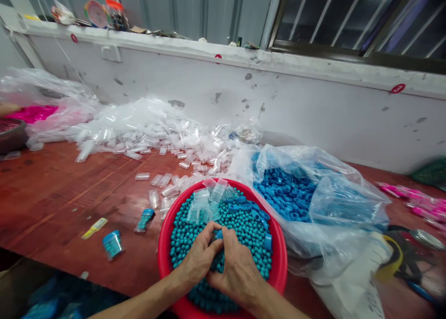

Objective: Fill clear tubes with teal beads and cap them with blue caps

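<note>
My left hand (199, 256) and my right hand (237, 263) meet above a red basin (280, 251) full of round teal beads (184, 230). Their fingers are closed around a small blue plastic cap (219, 235), partly hidden between the fingertips; whether a clear case is attached below it I cannot make out. Several clear plastic cases (204, 202) lie on the beads at the basin's far side. Loose blue caps (249, 207) rest on the beads at the right. Left of the basin, two bead-filled cases with blue caps, one nearer (113, 244) and one farther (144, 220), lie on the table.
Clear cases form a large heap (156, 128) along the wall. An open plastic bag (334, 202) of blue caps (289, 193) lies right of the basin, near tape (392, 258). A yellow piece (95, 228) lies left; another person's hand (9, 109) is by pink pieces.
</note>
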### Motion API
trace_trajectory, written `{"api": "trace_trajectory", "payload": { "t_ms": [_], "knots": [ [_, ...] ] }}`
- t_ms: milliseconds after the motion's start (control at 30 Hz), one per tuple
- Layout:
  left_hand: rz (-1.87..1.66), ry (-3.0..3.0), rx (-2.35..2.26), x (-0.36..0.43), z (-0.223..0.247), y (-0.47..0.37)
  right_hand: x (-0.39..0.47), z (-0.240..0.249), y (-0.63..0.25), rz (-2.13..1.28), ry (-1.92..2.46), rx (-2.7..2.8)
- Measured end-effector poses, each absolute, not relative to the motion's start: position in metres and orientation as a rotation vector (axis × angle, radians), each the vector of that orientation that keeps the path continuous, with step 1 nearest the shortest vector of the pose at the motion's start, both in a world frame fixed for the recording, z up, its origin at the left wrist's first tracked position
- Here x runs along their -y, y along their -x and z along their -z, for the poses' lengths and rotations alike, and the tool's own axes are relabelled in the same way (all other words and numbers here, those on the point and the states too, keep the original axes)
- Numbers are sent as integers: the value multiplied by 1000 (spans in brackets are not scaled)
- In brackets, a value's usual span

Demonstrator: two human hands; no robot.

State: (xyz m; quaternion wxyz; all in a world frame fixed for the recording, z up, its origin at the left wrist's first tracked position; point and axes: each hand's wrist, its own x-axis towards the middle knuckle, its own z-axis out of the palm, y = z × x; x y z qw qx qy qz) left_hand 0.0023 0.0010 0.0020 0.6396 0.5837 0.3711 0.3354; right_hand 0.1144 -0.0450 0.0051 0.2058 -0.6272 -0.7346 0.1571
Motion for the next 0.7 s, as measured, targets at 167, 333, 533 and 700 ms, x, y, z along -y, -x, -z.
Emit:
{"api": "trace_trajectory", "payload": {
  "t_ms": [167, 333, 533, 700],
  "knots": [
    [-800, -1390, -887, -1, -2, -2, 43, -2, -109, -423, 1786, 2049],
    [-779, -1506, -941, -4, -2, -6, 42, -3, -115, -670, 1747, 1997],
    [-771, -1640, -975, -6, -28, 19, 41, -11, -139, -961, 1537, 1861],
    [-1005, -1602, -1413, -17, -35, 96, 21, -20, -160, -891, 1561, 1888]
  ]
}}
